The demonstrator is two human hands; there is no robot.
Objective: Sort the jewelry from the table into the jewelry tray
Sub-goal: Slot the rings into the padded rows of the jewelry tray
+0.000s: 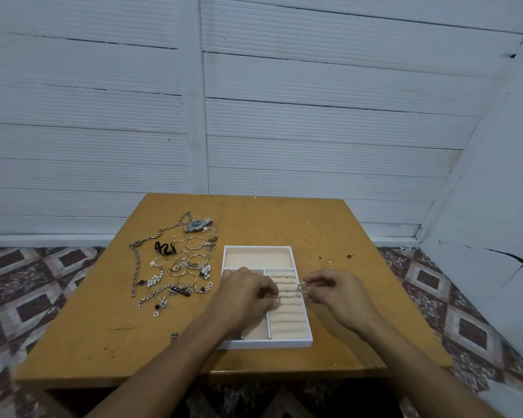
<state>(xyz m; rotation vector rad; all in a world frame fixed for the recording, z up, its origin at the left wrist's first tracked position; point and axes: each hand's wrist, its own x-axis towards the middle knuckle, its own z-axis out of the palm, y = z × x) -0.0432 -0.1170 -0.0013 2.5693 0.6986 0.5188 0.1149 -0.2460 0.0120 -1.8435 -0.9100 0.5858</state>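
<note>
While the left hand point(248, 294) pinches a small ring point(275, 298) over the padded white tray point(266, 343), the right hand point(341, 294) pinches a round silver ring point(302, 286).

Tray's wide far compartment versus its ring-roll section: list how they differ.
The wide far compartment has a flat floor; the ring-roll section is ridged with padded rolls. The far compartment spans the tray's width; the ring-roll section runs lengthwise down its right side. A few rings sit in the ring-roll section's far rows; none show in the far compartment. Both share beige lining.
</note>
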